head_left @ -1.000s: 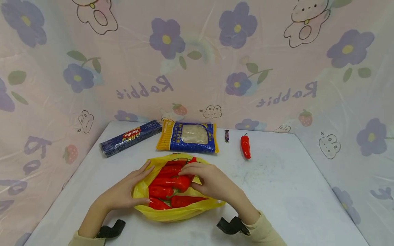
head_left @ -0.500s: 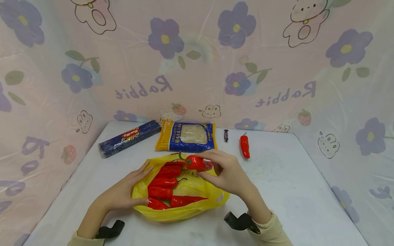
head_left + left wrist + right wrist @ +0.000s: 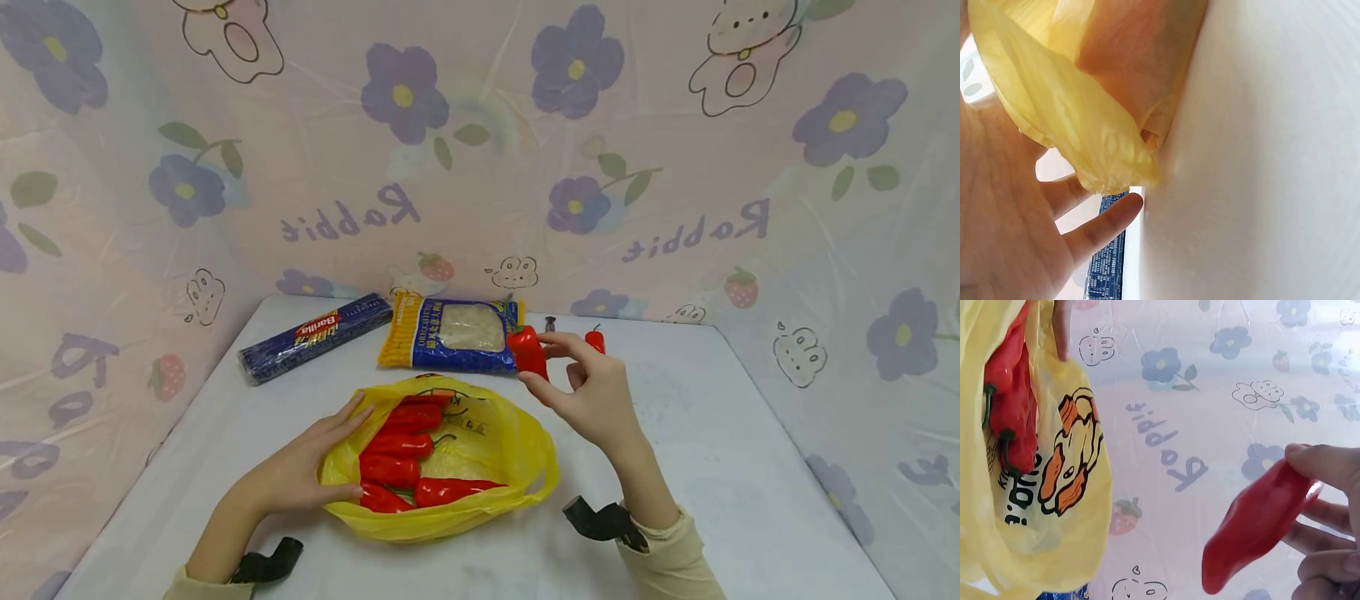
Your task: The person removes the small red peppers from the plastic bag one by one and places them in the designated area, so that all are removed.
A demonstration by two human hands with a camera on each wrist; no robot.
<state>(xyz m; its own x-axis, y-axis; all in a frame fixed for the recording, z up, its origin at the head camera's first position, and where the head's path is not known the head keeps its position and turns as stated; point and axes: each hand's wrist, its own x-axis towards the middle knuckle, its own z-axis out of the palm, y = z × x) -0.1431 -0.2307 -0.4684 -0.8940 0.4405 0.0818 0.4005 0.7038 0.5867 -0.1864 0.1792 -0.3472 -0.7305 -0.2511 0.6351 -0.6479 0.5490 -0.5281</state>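
Note:
My right hand (image 3: 592, 392) pinches a red chili pepper (image 3: 528, 352) between thumb and fingers, raised above the table right of the yellow plastic bag (image 3: 442, 527). In the right wrist view the pepper's smooth tapered end (image 3: 1235, 544) points down and away from the fingertips. My left hand (image 3: 307, 467) rests against the bag's left side, fingers and thumb spread straight at its open mouth. Several red peppers (image 3: 408, 446) lie inside the bag, mostly along its left half. The left wrist view has the thin yellow plastic (image 3: 1072, 112) beside the left palm.
Behind the bag lie a dark blue Barilla spaghetti pack (image 3: 318, 337) and a blue and yellow orecchiette pack (image 3: 427, 350). A small wrapped item (image 3: 551, 323) and another red pepper (image 3: 595, 340) are partly hidden behind the right hand. A printed curtain (image 3: 480, 167) surrounds the white table (image 3: 712, 433).
My right hand has lifted a pepper out of the bag and carried it right and away from me. The left hand has stayed at the bag's edge.

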